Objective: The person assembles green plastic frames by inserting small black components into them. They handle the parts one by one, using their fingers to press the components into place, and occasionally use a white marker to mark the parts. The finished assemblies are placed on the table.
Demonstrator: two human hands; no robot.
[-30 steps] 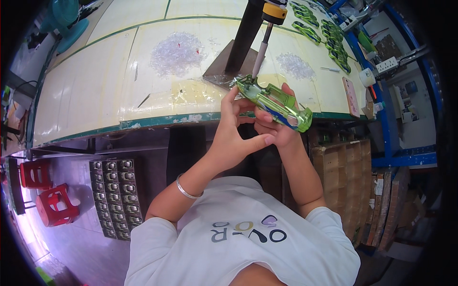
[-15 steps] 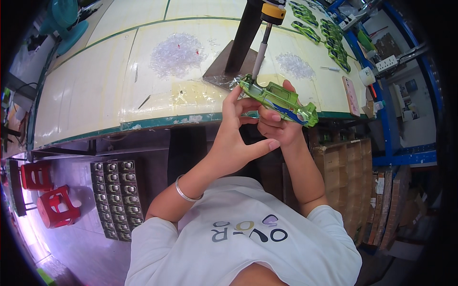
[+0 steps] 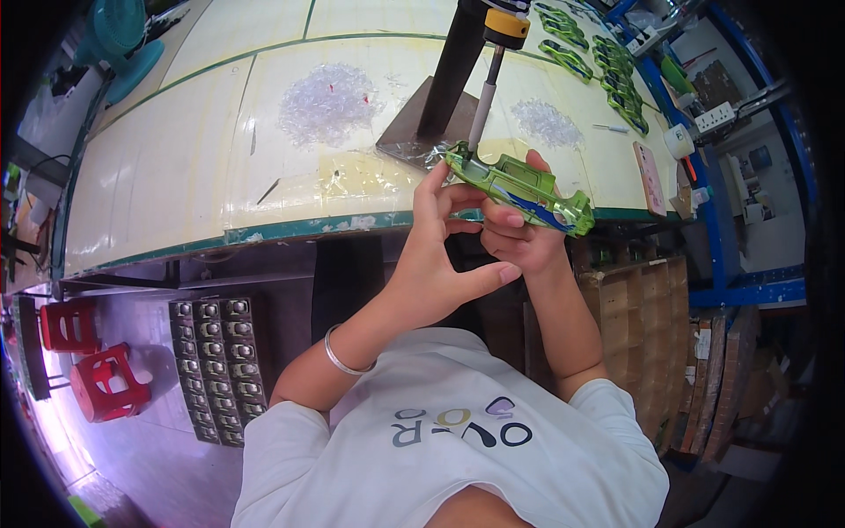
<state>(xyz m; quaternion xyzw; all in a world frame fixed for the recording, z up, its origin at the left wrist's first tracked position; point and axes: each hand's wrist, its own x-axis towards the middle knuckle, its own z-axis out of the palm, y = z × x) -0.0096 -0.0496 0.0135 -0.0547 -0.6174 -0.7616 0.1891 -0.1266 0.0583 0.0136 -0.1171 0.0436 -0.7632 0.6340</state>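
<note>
A green plastic toy car body with blue side markings is held up at the table's front edge, tilted down to the right. My right hand grips its right part from below, fingers wrapped round the side. My left hand steadies its left end with the fingertips, its thumb stretched out toward my right hand. A thin rod with a grey sleeve, hanging from a head with a yellow collar, reaches down to the shell's left end. Whether its tip presses on the plastic I cannot tell.
Behind the shell stands a dark post on a metal base plate. Small clear plastic pieces lie in a large pile and a smaller pile. More green shells and a phone lie at right.
The shell and both hands have shifted very slightly to the right in the picture, as has the whole scene. My grip and the rod's place at the shell's left end look the same.
</note>
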